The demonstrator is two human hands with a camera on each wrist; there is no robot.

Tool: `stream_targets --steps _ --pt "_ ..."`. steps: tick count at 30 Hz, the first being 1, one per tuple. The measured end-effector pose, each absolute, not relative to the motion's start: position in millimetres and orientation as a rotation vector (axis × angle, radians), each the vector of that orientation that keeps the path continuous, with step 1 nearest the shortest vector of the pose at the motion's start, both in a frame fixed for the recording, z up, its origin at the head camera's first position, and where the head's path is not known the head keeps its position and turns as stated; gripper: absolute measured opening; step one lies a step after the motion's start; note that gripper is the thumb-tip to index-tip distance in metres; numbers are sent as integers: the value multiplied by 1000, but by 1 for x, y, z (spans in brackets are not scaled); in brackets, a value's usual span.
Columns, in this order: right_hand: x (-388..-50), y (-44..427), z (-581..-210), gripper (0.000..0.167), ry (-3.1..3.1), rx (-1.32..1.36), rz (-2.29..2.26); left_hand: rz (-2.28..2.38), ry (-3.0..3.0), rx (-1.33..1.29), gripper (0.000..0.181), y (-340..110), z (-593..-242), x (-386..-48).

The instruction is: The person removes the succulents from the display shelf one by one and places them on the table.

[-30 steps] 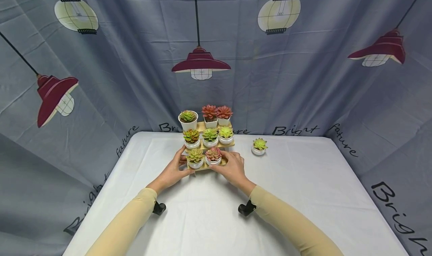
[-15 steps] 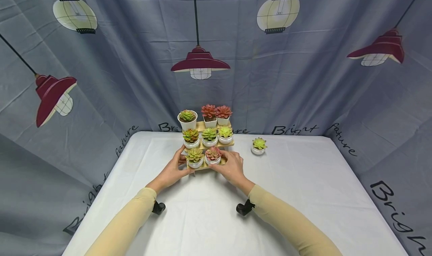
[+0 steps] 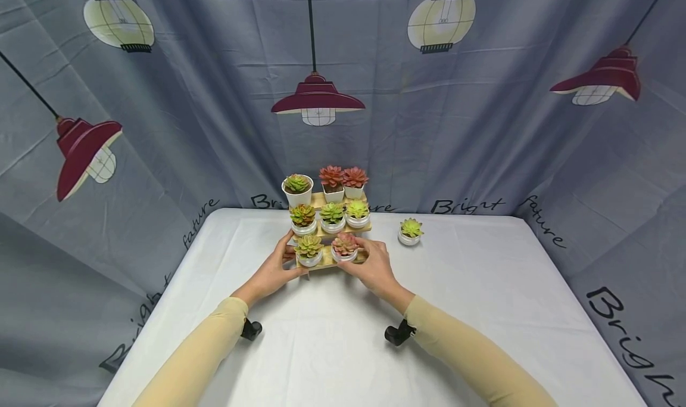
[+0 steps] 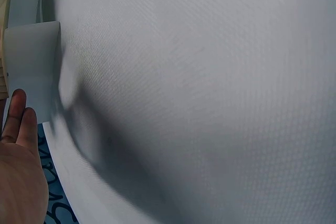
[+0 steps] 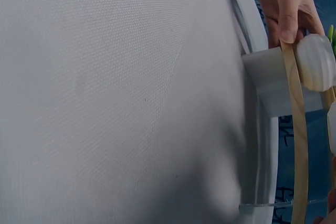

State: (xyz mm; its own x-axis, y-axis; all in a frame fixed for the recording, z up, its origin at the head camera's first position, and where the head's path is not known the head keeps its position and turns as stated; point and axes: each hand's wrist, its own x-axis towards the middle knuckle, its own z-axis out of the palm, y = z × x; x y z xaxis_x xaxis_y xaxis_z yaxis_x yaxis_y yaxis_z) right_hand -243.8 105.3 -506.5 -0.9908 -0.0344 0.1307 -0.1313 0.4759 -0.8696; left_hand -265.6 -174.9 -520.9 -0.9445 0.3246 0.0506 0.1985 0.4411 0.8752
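A tiered wooden stand (image 3: 326,259) with three steps holds small potted succulents. At the left end of its lowest step my left hand (image 3: 273,271) grips the stand, thumb in front; the right wrist view also shows this hand (image 5: 287,4) at the wooden board (image 5: 298,124). My right hand (image 3: 377,270) pinches a pink succulent in a white pot (image 3: 345,246) on the right half of that step. Left of it sits a yellow-green succulent (image 3: 309,247), beside my left hand. The left wrist view shows only part of my left hand (image 4: 22,177) beside a white side panel (image 4: 32,66).
On the middle step stand several green succulents (image 3: 333,214). The top step carries a green one (image 3: 297,188) and two red ones (image 3: 331,179). One more green succulent (image 3: 410,230) stands on the white table (image 3: 482,276), right of the stand. A grey-blue curtain (image 3: 391,145) hangs behind.
My right hand has shifted slightly right with the pink succulent, widening the gap to the yellow-green one. My left hand has stayed on the stand.
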Motion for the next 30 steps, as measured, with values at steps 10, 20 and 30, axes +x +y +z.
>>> stream_targets --steps 10,20,30 --pt "-237 127 -504 74 -2566 150 1665 1530 2543 470 110 -177 -524 -265" --pt "-242 168 -489 78 -2538 85 1647 1539 2535 468 110 -176 -521 -265" --pt "-252 207 -480 96 -2551 -68 1660 1532 2525 456 110 -175 -519 -265"
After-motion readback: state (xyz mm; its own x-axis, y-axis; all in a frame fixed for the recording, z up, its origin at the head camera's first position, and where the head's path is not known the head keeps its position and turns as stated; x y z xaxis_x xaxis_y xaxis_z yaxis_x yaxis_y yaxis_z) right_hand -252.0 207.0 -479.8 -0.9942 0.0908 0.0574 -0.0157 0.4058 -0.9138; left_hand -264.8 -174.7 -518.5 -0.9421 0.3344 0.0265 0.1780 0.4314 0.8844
